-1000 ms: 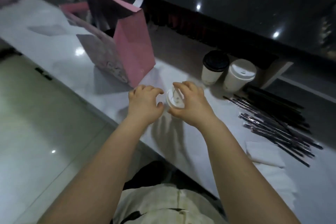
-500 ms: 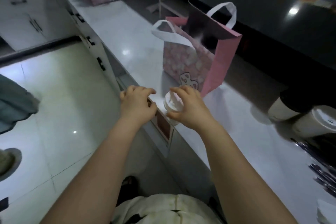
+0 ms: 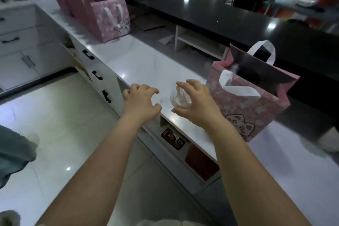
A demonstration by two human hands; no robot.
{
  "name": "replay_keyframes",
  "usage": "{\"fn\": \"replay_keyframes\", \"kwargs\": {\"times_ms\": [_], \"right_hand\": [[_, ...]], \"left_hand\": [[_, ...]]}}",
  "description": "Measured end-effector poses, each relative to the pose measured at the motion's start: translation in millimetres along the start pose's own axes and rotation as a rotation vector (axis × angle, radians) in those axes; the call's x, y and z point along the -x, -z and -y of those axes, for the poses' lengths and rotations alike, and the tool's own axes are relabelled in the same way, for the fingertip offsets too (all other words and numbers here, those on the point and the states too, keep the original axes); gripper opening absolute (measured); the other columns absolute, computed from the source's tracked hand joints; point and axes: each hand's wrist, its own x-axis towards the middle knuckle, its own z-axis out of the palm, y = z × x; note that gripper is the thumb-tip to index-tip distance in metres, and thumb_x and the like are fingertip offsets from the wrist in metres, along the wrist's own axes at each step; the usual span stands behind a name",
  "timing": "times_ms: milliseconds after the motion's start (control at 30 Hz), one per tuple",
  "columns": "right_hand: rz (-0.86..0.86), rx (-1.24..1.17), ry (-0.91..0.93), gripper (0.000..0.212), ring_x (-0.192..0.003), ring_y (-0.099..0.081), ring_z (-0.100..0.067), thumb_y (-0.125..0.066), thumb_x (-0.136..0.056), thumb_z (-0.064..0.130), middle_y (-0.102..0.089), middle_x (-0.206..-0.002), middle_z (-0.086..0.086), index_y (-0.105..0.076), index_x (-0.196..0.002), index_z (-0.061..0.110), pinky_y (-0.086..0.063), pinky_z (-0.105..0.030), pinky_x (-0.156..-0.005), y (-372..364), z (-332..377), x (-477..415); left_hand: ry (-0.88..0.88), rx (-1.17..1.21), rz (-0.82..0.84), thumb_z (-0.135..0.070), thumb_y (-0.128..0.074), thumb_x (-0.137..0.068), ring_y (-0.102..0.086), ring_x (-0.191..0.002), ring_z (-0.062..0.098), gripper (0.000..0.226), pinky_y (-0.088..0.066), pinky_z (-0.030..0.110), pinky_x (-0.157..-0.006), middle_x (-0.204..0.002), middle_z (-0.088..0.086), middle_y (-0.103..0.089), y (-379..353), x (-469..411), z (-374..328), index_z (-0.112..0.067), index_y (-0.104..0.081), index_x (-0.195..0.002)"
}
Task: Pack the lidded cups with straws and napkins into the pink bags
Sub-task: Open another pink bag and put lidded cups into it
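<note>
My right hand (image 3: 199,105) pinches a small white round item (image 3: 178,97) between thumb and fingers; it is too blurred to tell what it is. The hand hovers over the front edge of the white counter (image 3: 146,64). My left hand (image 3: 141,102) hovers just to its left with fingers spread and half bent, holding nothing. An open pink bag (image 3: 256,104) with white handles and a cat print stands upright right of my right hand. Something dark shows inside it. A blurred white cup (image 3: 330,140) sits at the right edge.
Several more pink bags (image 3: 108,18) stand in a row at the counter's far left end. A raised black countertop (image 3: 238,18) runs behind. Drawers with black handles (image 3: 97,75) sit under the counter. Another person's leg (image 3: 14,152) is on the tiled floor at left.
The view has swung left, so the cups, straws and napkins have left the frame. Both hands with the white item now sit left of the bag. My left fingers have spread.
</note>
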Motion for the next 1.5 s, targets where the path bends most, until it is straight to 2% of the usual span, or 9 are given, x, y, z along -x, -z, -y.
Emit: {"fn": "replay_keyframes", "kwargs": {"times_ms": [233,467,700,833,933,1033,1100,1233,1500], "right_hand": [[-0.270,0.024,0.080,0.081,-0.135,-0.029,-0.022,-0.083,-0.071,0.039,-0.034,-0.150,0.001,-0.045,-0.142,0.033,-0.034,-0.036,-0.107,100.0,26.5,-51.4],[-0.365,0.144,-0.112,0.081,-0.132,-0.030,-0.018,-0.083,-0.070,0.039,-0.037,-0.143,0.007,-0.044,-0.141,0.037,-0.031,-0.035,-0.106,183.6,-32.7,-57.6],[-0.160,0.108,-0.303,0.076,-0.128,-0.034,-0.017,-0.082,-0.066,0.048,-0.040,-0.138,0.013,-0.047,-0.134,0.044,-0.037,-0.039,-0.103,189.9,-116.7,-39.3],[-0.120,0.206,-0.353,0.078,-0.124,-0.032,-0.015,-0.081,-0.067,0.050,-0.040,-0.134,0.016,-0.044,-0.135,0.044,-0.037,-0.033,-0.094,189.9,-149.6,-34.2],[-0.155,0.340,-0.381,0.080,-0.123,-0.034,-0.019,-0.080,-0.068,0.050,-0.040,-0.136,0.010,-0.041,-0.137,0.040,-0.038,-0.039,-0.101,195.8,-162.2,-32.0],[-0.156,0.486,-0.369,0.081,-0.126,-0.035,-0.022,-0.078,-0.071,0.051,-0.040,-0.139,0.005,-0.038,-0.140,0.036,-0.035,-0.042,-0.104,194.7,-163.7,-34.9],[-0.145,0.539,-0.345,0.082,-0.126,-0.036,-0.022,-0.077,-0.071,0.051,-0.040,-0.140,0.003,-0.038,-0.141,0.035,-0.035,-0.042,-0.103,189.2,-160.6,-38.5],[-0.047,0.471,-0.366,0.083,-0.124,-0.038,-0.023,-0.078,-0.069,0.049,-0.043,-0.137,0.003,-0.038,-0.140,0.035,-0.040,-0.042,-0.101,173.6,-156.3,-42.8],[0.193,0.493,-0.744,0.089,-0.120,-0.045,-0.030,-0.083,-0.067,0.040,-0.041,-0.135,-0.005,-0.032,-0.140,0.033,-0.046,-0.041,-0.089,172.9,-182.2,-36.8]], "left_hand": [[-0.244,0.005,-0.119,-0.043,-0.063,-0.080,-0.042,-0.122,0.030,0.050,-0.034,0.043,-0.096,-0.131,-0.002,-0.054,57.1,-108.2,-49.4,-0.033,-0.058,-0.128],[-0.477,0.096,-0.095,-0.041,-0.065,-0.080,-0.046,-0.119,0.026,0.046,-0.038,0.040,-0.097,-0.125,-0.004,-0.057,56.8,-161.8,-155.9,-0.035,-0.060,-0.125],[-0.574,0.354,0.252,-0.025,-0.068,-0.077,-0.063,-0.089,0.011,0.024,-0.055,0.036,-0.078,-0.092,-0.014,-0.068,13.8,-177.5,-223.0,-0.034,-0.073,-0.098],[-0.711,0.344,0.373,-0.020,-0.074,-0.075,-0.062,-0.093,0.008,0.035,-0.056,0.039,-0.080,-0.101,-0.015,-0.068,-6.5,-190.8,-247.5,-0.035,-0.070,-0.107],[-0.863,0.301,0.342,-0.025,-0.082,-0.068,-0.046,-0.128,0.012,0.068,-0.045,0.039,-0.104,-0.137,-0.011,-0.054,-19.0,-195.6,-258.8,-0.033,-0.057,-0.131],[-0.885,0.110,0.383,-0.043,-0.082,-0.069,-0.005,-0.150,0.020,0.104,-0.013,0.042,-0.119,-0.163,-0.002,-0.014,-33.2,-200.4,-260.8,-0.038,-0.020,-0.152],[-0.893,0.014,0.419,-0.052,-0.076,-0.073,0.012,-0.149,0.023,0.110,0.000,0.043,-0.119,-0.164,0.002,0.006,-44.5,-203.4,-260.4,-0.038,-0.003,-0.154],[-0.901,-0.041,0.423,-0.059,-0.071,-0.072,0.022,-0.147,0.025,0.116,0.006,0.049,-0.120,-0.162,0.004,0.016,-55.2,-210.2,-261.1,-0.033,0.008,-0.153],[-1.016,-0.110,0.426,-0.066,-0.075,-0.065,0.029,-0.144,0.025,0.129,0.008,0.052,-0.119,-0.161,0.003,0.022,-57.8,-204.6,-254.6,-0.029,0.013,-0.153]]}}
